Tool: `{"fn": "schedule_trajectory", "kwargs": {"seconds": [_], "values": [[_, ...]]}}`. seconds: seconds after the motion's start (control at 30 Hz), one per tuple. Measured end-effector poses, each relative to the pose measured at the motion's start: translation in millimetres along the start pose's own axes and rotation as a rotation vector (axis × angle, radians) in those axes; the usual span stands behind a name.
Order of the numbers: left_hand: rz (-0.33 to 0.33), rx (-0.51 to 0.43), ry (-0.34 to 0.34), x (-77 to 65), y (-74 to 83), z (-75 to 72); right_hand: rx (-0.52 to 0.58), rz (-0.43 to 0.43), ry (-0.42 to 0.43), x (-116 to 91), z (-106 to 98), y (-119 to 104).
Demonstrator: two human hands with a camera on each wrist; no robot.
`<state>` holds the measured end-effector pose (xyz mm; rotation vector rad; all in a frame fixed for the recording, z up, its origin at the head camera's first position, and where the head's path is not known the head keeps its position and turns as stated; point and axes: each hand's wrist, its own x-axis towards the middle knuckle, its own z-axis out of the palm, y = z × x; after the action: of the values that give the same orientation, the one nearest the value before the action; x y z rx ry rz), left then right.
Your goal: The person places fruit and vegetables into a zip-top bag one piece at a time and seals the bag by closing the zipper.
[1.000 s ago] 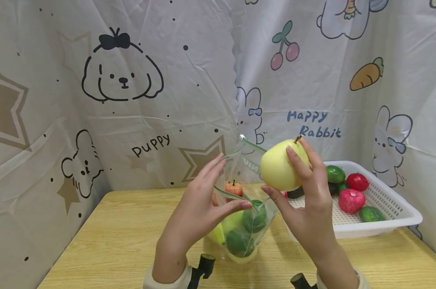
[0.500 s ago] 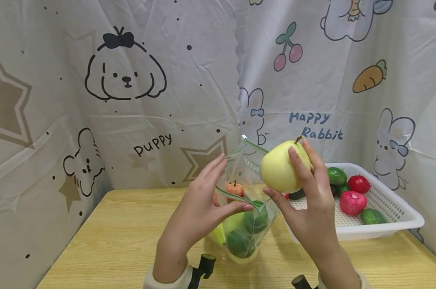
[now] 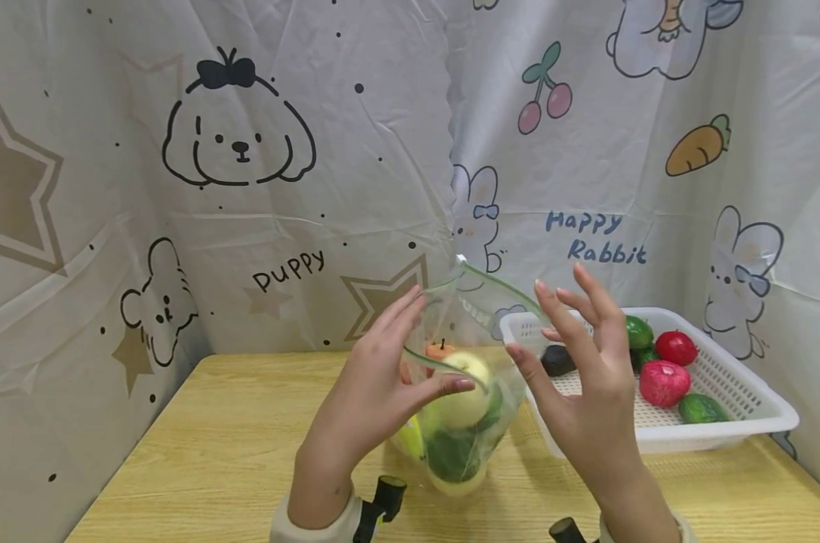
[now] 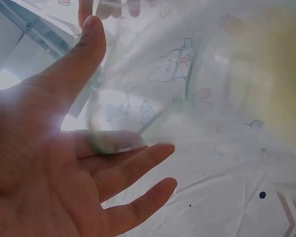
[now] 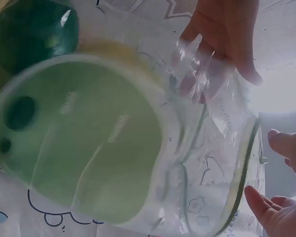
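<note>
Pear (image 3: 460,405) in bag (image 3: 505,302), between left hand (image 3: 379,388) and right hand (image 3: 589,377), thumbs and fingers apart

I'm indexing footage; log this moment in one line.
left hand: props clear bag open | right hand: empty, beside clear bag | yellow fruit: inside clear bag

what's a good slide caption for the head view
Left hand props open a clear bag of produce; empty right hand beside it, white basket to the right.
</note>
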<state>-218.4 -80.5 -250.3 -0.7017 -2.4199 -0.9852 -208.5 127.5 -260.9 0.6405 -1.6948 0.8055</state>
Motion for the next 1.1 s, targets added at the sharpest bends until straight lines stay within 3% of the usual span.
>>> {"fn": "schedule_trajectory", "kwargs": {"seconds": [0.2,0.4,0.67,0.9,1.1], "values": [[-0.031,0.034,0.015,0.9,-3.4,-2.5,-0.019,-0.021,0.041,2,0,-3],[-0.009,0.035,0.036,1.4,-7.4,-2.6,-0.016,-0.004,0.061,3,-3,-3],[-0.038,0.028,0.031,2.9,-6.8,-3.8,-0.044,0.016,0.105,9,-17,2],[-0.035,0.021,0.106,4.6,-8.7,-2.5,-0.104,0.090,0.144,15,-45,15],[-0.050,0.022,0.174,5.8,-8.5,0.4,-0.327,0.232,0.176,17,-92,33]]}}
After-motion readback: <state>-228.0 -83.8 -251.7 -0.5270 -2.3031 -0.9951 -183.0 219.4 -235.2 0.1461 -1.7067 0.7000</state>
